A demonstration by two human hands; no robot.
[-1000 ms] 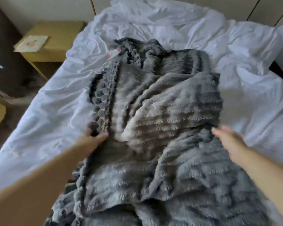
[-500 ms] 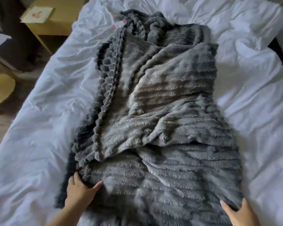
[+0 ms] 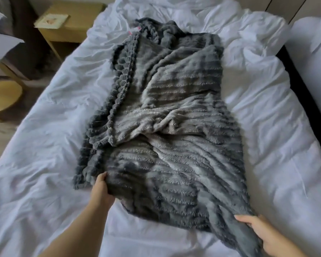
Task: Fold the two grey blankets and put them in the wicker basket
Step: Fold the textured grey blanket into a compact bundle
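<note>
Head view: my left hand (image 3: 102, 185) grips the striped grey blanket (image 3: 174, 127) at its lower-left corner, and my right hand (image 3: 258, 231) holds the lower-right corner. The blanket lies mid-frame on the white duvet (image 3: 44, 164). There's a pink tag (image 3: 134, 31) at its top edge, too blurred to read.

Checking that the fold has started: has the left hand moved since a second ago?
Yes. The left hand slid back toward the person along the left edge of the grey blanket, from beside its middle fold to the near corner on the white bed.
</note>
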